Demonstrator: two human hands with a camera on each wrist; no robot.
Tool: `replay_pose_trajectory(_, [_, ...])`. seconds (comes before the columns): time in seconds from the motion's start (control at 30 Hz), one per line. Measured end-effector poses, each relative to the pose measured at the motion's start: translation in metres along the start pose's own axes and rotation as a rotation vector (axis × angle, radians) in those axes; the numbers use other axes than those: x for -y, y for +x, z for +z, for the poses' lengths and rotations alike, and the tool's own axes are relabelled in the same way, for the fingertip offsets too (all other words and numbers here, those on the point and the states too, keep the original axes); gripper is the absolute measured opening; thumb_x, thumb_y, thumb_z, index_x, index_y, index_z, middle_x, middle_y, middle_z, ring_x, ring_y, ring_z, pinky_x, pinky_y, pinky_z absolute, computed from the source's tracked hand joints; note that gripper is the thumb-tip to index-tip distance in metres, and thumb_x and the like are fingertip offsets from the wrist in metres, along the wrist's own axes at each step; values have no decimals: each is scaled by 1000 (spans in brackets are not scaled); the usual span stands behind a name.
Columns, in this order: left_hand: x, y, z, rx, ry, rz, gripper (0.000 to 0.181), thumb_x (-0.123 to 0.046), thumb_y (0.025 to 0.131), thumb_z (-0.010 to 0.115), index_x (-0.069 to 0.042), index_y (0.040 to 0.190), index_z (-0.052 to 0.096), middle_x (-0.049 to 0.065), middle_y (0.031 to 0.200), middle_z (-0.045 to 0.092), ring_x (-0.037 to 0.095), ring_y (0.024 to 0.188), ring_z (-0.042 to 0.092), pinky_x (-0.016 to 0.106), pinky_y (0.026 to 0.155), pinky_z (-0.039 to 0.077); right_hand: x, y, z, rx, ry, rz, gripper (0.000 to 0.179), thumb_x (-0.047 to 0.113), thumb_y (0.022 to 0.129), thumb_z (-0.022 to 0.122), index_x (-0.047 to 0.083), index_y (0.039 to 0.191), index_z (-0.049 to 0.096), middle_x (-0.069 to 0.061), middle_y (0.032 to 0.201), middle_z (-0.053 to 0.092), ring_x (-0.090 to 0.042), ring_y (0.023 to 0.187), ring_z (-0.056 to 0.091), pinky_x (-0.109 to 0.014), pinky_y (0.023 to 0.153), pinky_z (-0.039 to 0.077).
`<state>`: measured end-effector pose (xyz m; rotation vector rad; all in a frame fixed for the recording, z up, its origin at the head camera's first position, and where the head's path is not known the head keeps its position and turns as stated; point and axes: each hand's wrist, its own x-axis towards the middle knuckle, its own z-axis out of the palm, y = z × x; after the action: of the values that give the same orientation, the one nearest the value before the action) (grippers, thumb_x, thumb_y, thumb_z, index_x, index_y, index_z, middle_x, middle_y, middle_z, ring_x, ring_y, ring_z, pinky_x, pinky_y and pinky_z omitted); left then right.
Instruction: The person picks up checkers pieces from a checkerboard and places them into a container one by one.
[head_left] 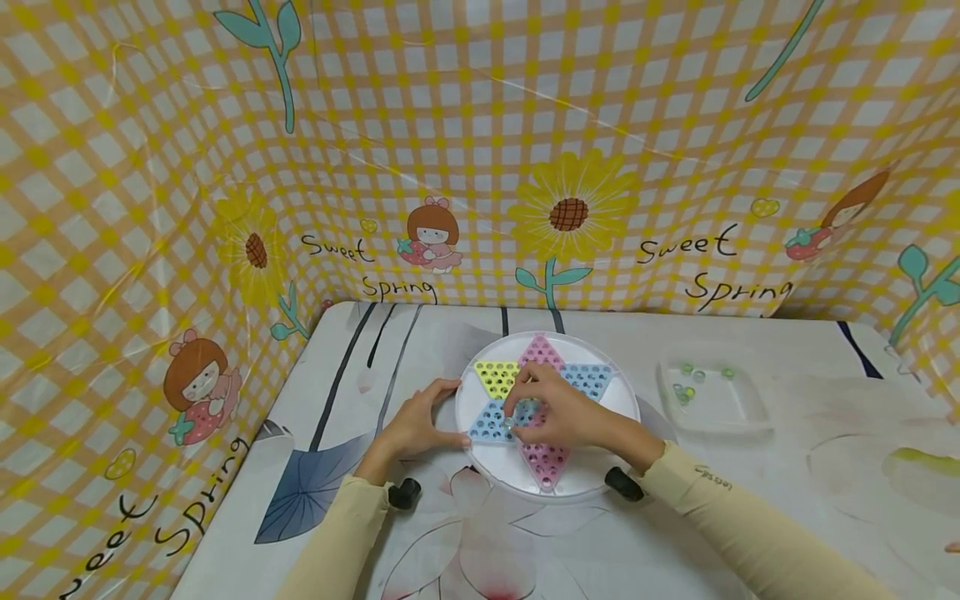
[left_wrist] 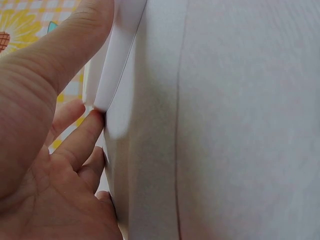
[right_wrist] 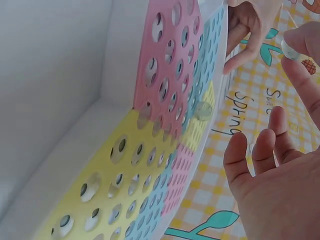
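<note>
A round white Chinese checkers board [head_left: 480,462] lies on the table, with a star of pink, yellow and blue triangles full of holes. Against its left rim rest the spread thumb and fingers of my left hand [head_left: 412,425]; the left wrist view shows those fingertips [left_wrist: 95,117] at the board's side. My right hand [head_left: 562,408] is over the star and pinches a clear marble [right_wrist: 289,50] between thumb and index finger, its other fingers loosely bent. Another clear marble [right_wrist: 203,111] sits on the perforated star in the right wrist view.
To the right of the board stands a clear plastic tray [head_left: 731,427] holding several clear and greenish marbles. A white patterned cover [head_left: 600,550] lies over the table. Yellow checked cloth [head_left: 465,108] hangs behind and at the sides.
</note>
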<state>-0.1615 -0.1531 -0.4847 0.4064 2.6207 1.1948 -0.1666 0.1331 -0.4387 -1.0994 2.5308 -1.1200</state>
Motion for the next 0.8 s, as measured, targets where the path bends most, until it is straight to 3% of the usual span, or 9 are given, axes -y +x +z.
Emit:
replay_pose_trajectory(0.23, [0,-1,0,0,-12,12,92,-28,71,97,-16,149,49,7,156,49,31,150,35,53,128,8,-2,-2,-4,-47,16,7,19,14,82,83,25,95,74,0,111,49,-34,101,51,-39,77,52])
replay_pose_trajectory(0.43, [-2,-1,1,1,-8,4,93,-27,71,97,-15,150,48,7,157,48,30,151,33,53,128,8,-9,-7,-11,-119,14,11,19,14,82,83,25,96,74,0,111,51,-26,107,47,-48,86,51])
replay_pose_trajectory(0.8, [-2,0,0,2,-18,-1,92,-27,71,97,-15,149,49,8,157,48,31,151,33,53,128,8,-25,-29,-45,-229,-78,49,21,11,82,84,21,98,75,-1,111,52,-23,108,45,-51,85,48])
